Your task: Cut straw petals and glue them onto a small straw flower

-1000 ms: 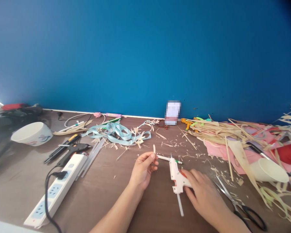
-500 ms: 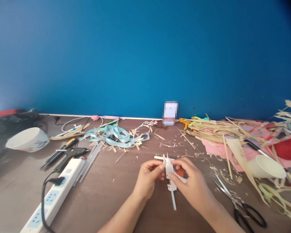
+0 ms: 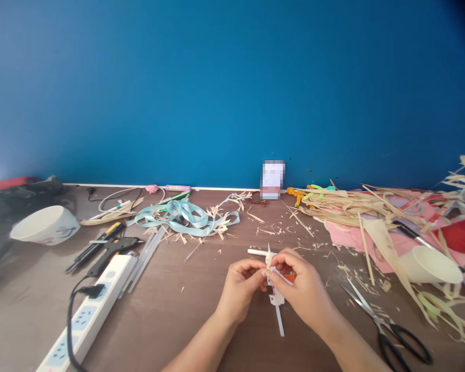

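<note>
My left hand (image 3: 241, 290) and my right hand (image 3: 307, 290) meet in the middle, thumbs and fingers pinched together. Between their fingertips is a small pale strip that looks like dried husk (image 3: 268, 260); the fingers cover part of it. Directly below and behind the hands is a white glue gun (image 3: 277, 298) with an orange part, a clear glue stick poking out of its near end. Whether a finger touches the gun I cannot tell. A short white rod (image 3: 257, 252) shows just past my left fingers.
Scissors (image 3: 380, 323) lie at right, near a white cup (image 3: 430, 264), a pink sheet (image 3: 356, 240) and heaped husk strips (image 3: 344, 204). On the left are a power strip (image 3: 87, 315), black glue gun (image 3: 112, 253), glue sticks (image 3: 145, 263), white bowl (image 3: 44, 225) and blue ribbon (image 3: 186, 217).
My right hand has moved slightly left, its fingers now closing on the husk strip beside my left fingertips. My left hand has shifted a little right.
</note>
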Tool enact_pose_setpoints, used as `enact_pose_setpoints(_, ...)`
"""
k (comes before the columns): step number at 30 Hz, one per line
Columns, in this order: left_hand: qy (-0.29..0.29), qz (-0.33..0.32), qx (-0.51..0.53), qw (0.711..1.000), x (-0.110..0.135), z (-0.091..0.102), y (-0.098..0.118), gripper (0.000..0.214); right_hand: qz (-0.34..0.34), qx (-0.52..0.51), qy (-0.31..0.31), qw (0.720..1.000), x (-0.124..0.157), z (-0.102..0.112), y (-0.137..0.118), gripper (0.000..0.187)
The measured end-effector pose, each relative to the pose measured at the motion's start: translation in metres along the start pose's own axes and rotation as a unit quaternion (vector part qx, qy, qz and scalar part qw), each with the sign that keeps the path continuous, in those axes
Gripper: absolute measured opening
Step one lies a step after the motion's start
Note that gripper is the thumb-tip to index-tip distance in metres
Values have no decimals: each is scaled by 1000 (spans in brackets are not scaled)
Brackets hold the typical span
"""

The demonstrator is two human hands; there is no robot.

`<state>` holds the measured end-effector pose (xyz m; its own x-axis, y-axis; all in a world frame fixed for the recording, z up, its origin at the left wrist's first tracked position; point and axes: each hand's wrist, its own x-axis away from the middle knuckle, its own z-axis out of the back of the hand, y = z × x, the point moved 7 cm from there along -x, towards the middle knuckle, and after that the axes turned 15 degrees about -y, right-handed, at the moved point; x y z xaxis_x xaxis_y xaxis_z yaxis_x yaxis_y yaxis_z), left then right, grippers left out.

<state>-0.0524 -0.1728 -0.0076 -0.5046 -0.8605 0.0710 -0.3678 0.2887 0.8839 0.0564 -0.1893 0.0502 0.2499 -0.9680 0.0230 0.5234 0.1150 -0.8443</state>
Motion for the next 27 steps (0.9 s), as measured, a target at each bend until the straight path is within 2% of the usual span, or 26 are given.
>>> enact_pose_setpoints(12,-19,-24,-73,997,1,-5,10,13,-10,-24,-12,1000,-1,0,5,6)
enact_pose_setpoints(27,-12,-28,-83,996,1,-4,10,9,-22,18,4,1000,-1,2,3,7)
